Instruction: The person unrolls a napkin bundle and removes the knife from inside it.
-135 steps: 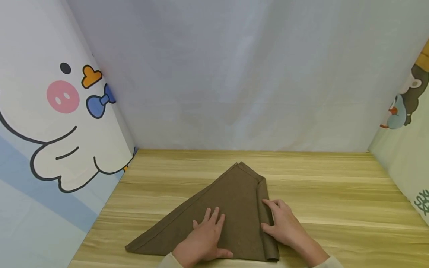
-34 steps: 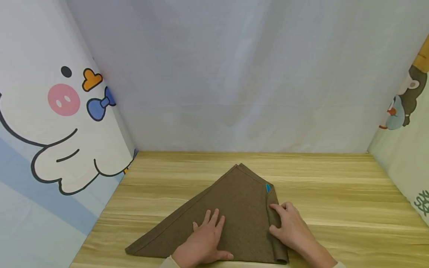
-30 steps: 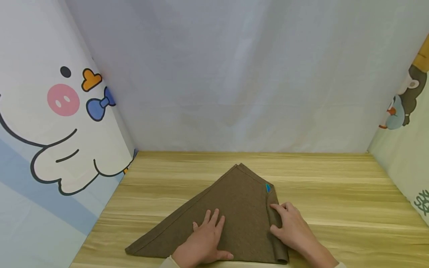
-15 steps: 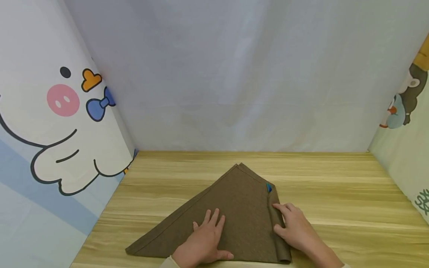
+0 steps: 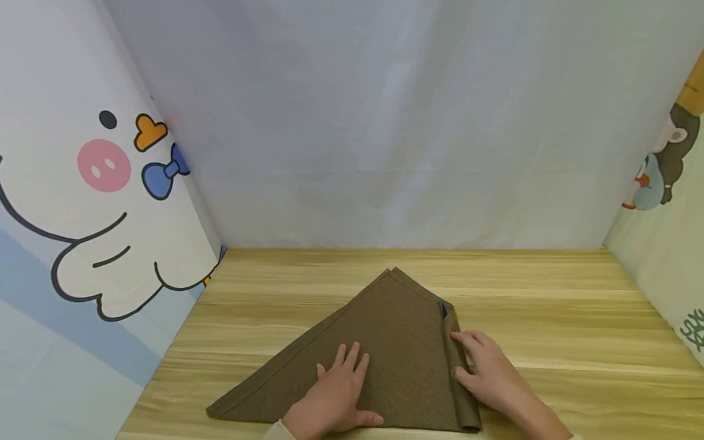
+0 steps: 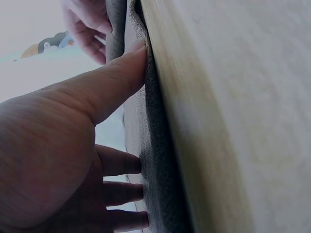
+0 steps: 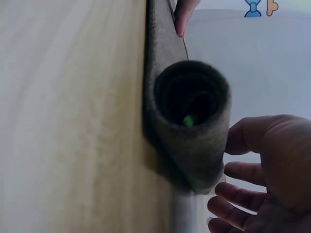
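A brown cloth (image 5: 407,342) lies on the table in a pointed, roughly triangular shape, with its right side turned into a roll (image 5: 466,400). My left hand (image 5: 332,394) rests flat on its lower middle, fingers spread. At the roll is my right hand (image 5: 492,370), its thumb and fingertips touching the top. A small dark blue bit (image 5: 442,309) peeks out at the roll's far end. Seen end-on in the right wrist view, the roll (image 7: 206,158) is a hollow tube with a green spot inside; the fingertips of the right hand (image 7: 272,170) meet its outer side.
The wood-grain table (image 5: 561,324) extends right of the cloth and behind it. A grey-white curtain (image 5: 407,134) closes off the back. Printed cartoon panels stand on the left (image 5: 181,256) and right (image 5: 660,269).
My right hand and the roll have shifted rightward, leaving a wider flat part of cloth. A blue bit came into view at the roll's far end, then narrowed. My left hand stays put.
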`<state>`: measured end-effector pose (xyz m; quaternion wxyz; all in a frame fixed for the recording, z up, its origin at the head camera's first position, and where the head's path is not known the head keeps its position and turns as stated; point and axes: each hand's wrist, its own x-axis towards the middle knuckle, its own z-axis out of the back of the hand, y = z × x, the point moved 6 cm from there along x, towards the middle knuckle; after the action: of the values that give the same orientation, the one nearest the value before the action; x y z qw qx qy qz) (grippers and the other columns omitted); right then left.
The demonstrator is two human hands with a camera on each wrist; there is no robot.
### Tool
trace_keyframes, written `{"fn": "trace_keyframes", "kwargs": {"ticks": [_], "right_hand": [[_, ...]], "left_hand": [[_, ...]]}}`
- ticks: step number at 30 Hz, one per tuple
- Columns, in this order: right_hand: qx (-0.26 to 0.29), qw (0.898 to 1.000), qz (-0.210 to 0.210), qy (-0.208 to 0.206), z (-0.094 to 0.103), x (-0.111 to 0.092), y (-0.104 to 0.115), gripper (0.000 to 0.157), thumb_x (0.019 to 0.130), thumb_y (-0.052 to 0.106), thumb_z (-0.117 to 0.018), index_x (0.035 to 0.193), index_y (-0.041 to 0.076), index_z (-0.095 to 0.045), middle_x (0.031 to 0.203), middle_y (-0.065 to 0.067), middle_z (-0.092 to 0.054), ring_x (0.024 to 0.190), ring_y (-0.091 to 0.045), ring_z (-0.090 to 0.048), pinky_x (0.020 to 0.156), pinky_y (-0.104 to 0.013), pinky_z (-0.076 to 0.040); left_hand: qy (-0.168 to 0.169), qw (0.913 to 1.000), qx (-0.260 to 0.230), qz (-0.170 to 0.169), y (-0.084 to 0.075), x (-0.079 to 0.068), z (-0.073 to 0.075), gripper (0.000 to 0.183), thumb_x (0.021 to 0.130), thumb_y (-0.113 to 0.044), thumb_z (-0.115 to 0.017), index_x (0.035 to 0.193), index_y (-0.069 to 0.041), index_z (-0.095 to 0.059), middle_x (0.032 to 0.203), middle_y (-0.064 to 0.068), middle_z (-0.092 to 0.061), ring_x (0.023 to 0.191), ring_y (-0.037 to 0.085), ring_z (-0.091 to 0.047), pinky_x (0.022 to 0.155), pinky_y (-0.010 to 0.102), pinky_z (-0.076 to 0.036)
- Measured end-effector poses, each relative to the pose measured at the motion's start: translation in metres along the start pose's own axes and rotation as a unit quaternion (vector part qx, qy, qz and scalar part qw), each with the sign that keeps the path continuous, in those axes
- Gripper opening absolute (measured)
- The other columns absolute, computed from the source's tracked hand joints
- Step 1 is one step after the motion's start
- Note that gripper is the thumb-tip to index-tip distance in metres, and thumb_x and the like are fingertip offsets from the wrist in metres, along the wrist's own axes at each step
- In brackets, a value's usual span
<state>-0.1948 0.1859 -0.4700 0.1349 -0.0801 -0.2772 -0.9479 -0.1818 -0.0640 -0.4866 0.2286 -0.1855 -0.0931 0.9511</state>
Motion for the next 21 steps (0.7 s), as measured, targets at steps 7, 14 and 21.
{"fn": "trace_keyframes", "kwargs": {"ticks": [7,14,21], "right_hand": [[-0.053,0.996,0.065,0.0,-0.001,0.007,0.018,0.057,0.077,0.024,-0.081,0.125,0.0,-0.061,0.122,-0.013,-0.058,0.115,-0.035,-0.051,0.095,-0.05,-0.043],[-0.11,0.991,0.08,0.003,-0.008,0.006,0.017,0.066,0.073,0.034,-0.084,0.126,0.001,-0.06,0.126,-0.015,-0.056,0.116,-0.034,-0.053,0.088,-0.052,-0.046],[-0.12,0.991,0.065,0.006,-0.011,0.004,0.013,0.063,0.073,0.025,-0.082,0.127,0.0,-0.059,0.125,-0.015,-0.056,0.114,-0.033,-0.055,0.083,-0.054,-0.048]], "left_hand": [[0.001,1.0,-0.006,0.001,0.001,0.001,-0.001,0.105,0.074,-0.07,-0.065,0.151,-0.007,-0.031,0.158,0.018,-0.016,0.143,0.042,-0.015,0.09,0.073,-0.033],[-0.002,1.0,0.001,-0.002,0.002,0.002,-0.003,0.105,0.074,-0.07,-0.064,0.151,-0.007,-0.031,0.158,0.018,-0.016,0.142,0.042,-0.016,0.09,0.073,-0.034],[-0.003,1.0,0.004,-0.004,0.001,0.002,-0.002,0.105,0.074,-0.07,-0.064,0.151,-0.007,-0.031,0.158,0.018,-0.016,0.142,0.042,-0.016,0.09,0.073,-0.034]]}}
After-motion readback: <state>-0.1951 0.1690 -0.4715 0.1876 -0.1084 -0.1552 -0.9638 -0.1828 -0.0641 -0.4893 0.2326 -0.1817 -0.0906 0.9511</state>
